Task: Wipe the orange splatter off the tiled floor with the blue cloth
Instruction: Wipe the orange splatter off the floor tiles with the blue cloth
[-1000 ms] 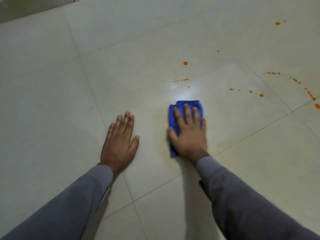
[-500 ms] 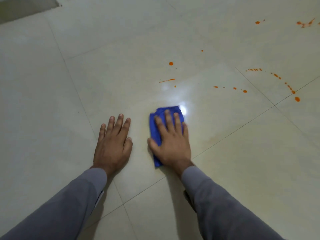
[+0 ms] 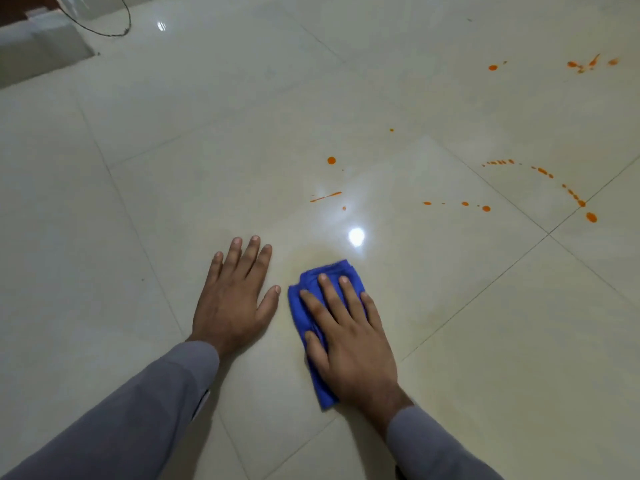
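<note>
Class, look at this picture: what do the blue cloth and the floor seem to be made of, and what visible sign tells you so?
Blue cloth: soft, matte fabric, possibly microfibre; it folds and bunches under the right hand.
Floor: glazed or polished tile, probably ceramic; it mirrors a lamp and shows thin grout lines.

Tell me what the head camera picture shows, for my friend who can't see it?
A person's right hand presses a folded blue cloth flat on a shiny pale tiled floor, and the left hand rests flat on the floor beside it. Orange splatter, in drops and streaks, lies unwiped farther ahead and to the right. Both arms wear grey sleeves.
</note>
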